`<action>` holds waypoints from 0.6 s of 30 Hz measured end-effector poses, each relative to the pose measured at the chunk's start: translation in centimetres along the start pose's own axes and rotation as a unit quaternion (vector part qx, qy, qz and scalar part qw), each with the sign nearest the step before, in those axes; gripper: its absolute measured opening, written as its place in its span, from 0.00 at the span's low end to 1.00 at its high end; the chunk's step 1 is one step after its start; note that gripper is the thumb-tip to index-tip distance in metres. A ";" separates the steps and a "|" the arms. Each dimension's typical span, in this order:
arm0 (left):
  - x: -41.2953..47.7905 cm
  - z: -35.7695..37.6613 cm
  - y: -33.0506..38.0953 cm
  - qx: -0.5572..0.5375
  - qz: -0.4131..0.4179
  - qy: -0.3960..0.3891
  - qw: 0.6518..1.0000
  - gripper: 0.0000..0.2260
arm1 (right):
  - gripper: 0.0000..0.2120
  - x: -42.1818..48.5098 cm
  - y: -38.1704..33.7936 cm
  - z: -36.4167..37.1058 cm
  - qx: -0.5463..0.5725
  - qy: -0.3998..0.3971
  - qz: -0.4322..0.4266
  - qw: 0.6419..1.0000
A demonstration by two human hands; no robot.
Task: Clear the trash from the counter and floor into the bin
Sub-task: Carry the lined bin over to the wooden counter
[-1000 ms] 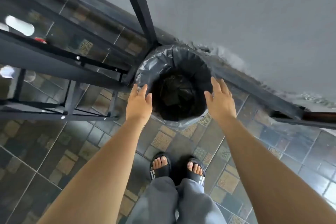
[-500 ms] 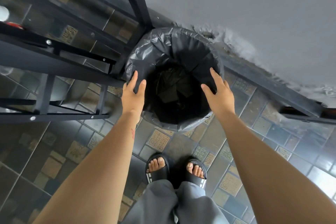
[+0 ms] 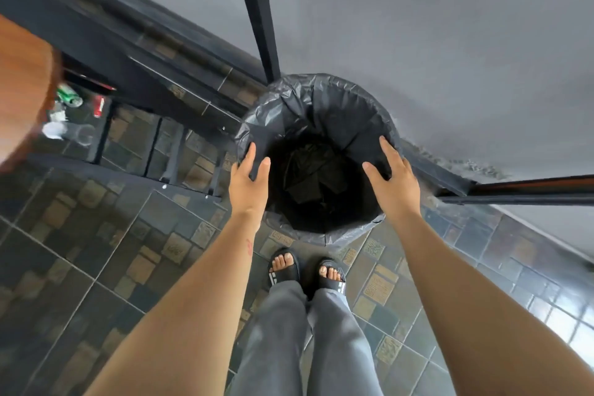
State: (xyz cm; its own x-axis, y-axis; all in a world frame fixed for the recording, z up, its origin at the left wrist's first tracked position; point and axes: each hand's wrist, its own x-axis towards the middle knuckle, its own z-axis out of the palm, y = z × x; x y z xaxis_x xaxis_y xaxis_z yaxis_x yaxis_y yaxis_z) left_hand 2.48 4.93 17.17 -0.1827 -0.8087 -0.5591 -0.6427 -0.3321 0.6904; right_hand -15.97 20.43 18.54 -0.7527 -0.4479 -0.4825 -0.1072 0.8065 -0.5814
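A round bin (image 3: 321,90) lined with a black plastic bag stands on the tiled floor against the grey wall, just in front of my feet. My left hand (image 3: 249,182) holds its left rim, fingers outside and thumb inside. On the right rim, my right hand (image 3: 393,178) grips the same way. Dark crumpled plastic lies at the bottom of the bin. Far left on the floor lie a green can (image 3: 69,95), a red can (image 3: 99,106), a white crumpled paper (image 3: 53,131) and a clear plastic cup (image 3: 84,135).
A wooden counter edge (image 3: 22,90) juts in at the far left, blurred. Black metal frame bars (image 3: 257,10) rise behind the bin and run along the floor to its left. Another dark bar (image 3: 530,190) sticks out at the right by the wall.
Both hands have gone from hovering beside the bin to gripping its rim. The view has swung, bringing the counter edge and floor trash into sight at the left.
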 end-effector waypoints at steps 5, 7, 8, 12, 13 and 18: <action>-7.7 -5.5 4.7 -0.020 0.013 0.025 0.999 0.21 | 0.26 -7.6 -4.9 -6.0 0.021 0.012 -0.027 0.999; -10.7 -7.3 6.0 -0.037 0.020 0.041 0.998 0.21 | 0.26 -10.4 -6.4 -7.8 0.030 0.021 -0.042 0.998; -12.1 -8.2 6.6 -0.042 0.021 0.051 0.998 0.21 | 0.26 -11.6 -7.2 -8.8 0.037 0.024 -0.049 0.998; -17.2 -10.9 7.8 -0.076 0.024 0.074 0.994 0.21 | 0.25 -15.7 -9.4 -11.4 0.070 0.025 -0.080 0.994; -18.3 -11.6 8.1 -0.082 0.028 0.081 0.993 0.21 | 0.25 -16.5 -9.8 -12.0 0.079 0.027 -0.085 0.993; -25.5 -16.3 7.9 -0.134 0.057 0.119 0.982 0.20 | 0.24 -22.5 -12.3 -14.9 0.103 0.012 -0.164 0.981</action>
State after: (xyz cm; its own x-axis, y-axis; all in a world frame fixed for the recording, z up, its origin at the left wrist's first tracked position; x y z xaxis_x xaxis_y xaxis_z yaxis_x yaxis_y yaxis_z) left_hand 14.17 15.04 44.36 -0.0438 -0.9281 -0.3698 -0.4039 -0.3221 0.8562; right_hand -7.38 26.37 46.32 -0.7154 -0.6589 -0.2325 -0.2148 0.5241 -0.8241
